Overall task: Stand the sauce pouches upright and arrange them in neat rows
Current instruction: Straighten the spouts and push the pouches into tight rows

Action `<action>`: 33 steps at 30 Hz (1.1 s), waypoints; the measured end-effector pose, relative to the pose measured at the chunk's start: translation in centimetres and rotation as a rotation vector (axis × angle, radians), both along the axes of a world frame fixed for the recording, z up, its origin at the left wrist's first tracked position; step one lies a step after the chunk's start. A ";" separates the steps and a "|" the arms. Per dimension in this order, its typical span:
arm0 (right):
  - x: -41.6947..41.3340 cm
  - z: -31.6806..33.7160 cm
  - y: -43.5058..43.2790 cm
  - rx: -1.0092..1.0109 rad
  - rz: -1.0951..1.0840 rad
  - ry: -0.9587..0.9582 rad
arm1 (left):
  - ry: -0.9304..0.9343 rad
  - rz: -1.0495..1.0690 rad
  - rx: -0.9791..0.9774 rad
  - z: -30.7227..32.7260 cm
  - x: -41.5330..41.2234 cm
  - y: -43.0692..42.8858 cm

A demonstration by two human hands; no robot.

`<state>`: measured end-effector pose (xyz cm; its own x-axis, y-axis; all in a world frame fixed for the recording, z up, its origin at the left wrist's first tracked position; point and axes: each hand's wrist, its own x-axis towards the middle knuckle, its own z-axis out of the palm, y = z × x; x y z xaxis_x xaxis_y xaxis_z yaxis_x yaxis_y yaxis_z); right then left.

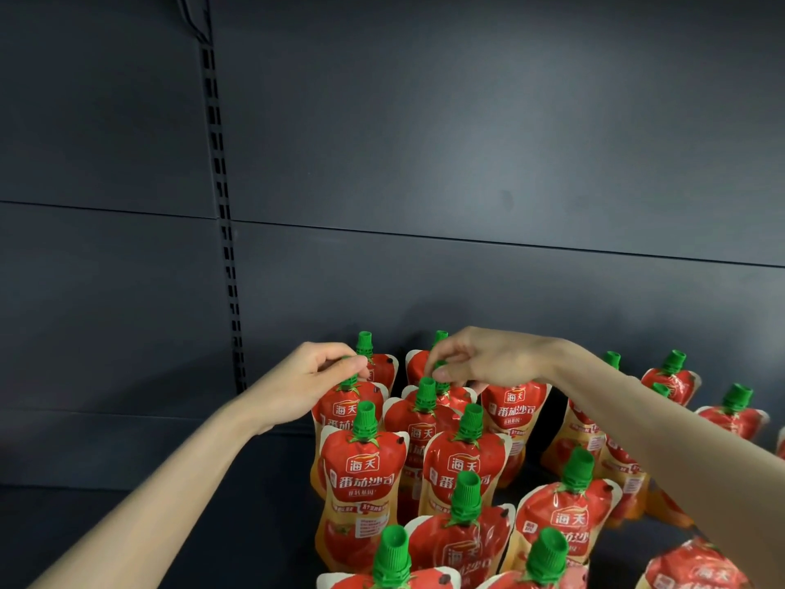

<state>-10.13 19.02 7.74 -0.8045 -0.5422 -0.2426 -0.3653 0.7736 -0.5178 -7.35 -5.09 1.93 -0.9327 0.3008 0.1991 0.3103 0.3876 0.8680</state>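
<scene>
Head view puts me partway through the straightening step. The sauce pouches (361,474) stand on the dark shelf (255,525), bunched toward 5 o'clock of the frame in front of the back panel (467,163). My left grip (310,380) pinches the green cap (349,379) of the left pouch (340,408), thumb and fingertips closed on it, in the second rank from the back. My right grip (484,359), at 3 o'clock of the left one, pinches the cap of the middle pouch (456,397) the same way, with another pouch standing just in front of it. Both held pouches look upright, so I judge this to be aligning rather than lifting fallen ones. The columns near my hands are fairly tidy. Out at 3 o'clock of them the stray pouches (730,412) stand well apart at odd angles, and my right forearm hides some of them. As I read it, the next move is to nudge the two held pouches square with their neighbours. Then I would let go gently so the soft bodies do not flop, and reach toward 3 o'clock to draw the strays into rows.
</scene>
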 end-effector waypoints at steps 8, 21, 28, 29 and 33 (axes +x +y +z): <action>0.3 0.4 0.2 0.008 0.018 -0.054 | -0.008 -0.011 0.014 0.0 -0.1 0.1; 0.3 0.1 -0.1 -0.026 0.009 -0.003 | 0.013 -0.032 -0.002 0.4 -0.2 0.0; 0.3 0.5 -0.1 -0.056 -0.029 -0.002 | 0.205 0.121 0.094 1.9 -0.9 -0.7; 0.2 0.5 0.0 -0.061 -0.031 0.004 | 0.218 0.140 0.100 2.1 -1.2 -0.7; -0.6 0.7 0.1 -0.150 -0.103 0.193 | 0.186 0.149 0.049 2.1 -3.0 -0.5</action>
